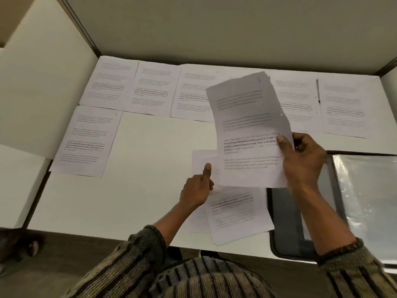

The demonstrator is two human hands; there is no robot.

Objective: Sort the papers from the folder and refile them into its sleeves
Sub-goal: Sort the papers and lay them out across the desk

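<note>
**Work surface.** The white desk carries a row of printed sheets laid face up, side by side, along its far edge from 10 o'clock to 2 o'clock. A single sheet lies alone at 9 o'clock, just below the left end of the row. A pen lies between the two rightmost sheets of the row, at 1 o'clock.

**Folder.** The folder lies open at 4 o'clock, overhanging the near desk edge. Its dark inner cover faces up, and a clear sleeve lies flat on its right side.

**Right hand.** The right hand grips the held sheet by the right edge, with the thumb on the printed face and the fingers curled behind it. The sheet is raised off the desk and tilted, with its top toward 12 o'clock, and it hides part of the row.

**Left hand.** The left hand pinches the left edge of the loose pile, with the thumb extended on top and the fingers curled under. The pile lies at 6 o'clock, unevenly fanned, just left of the folder and partly under the held sheet.
</note>
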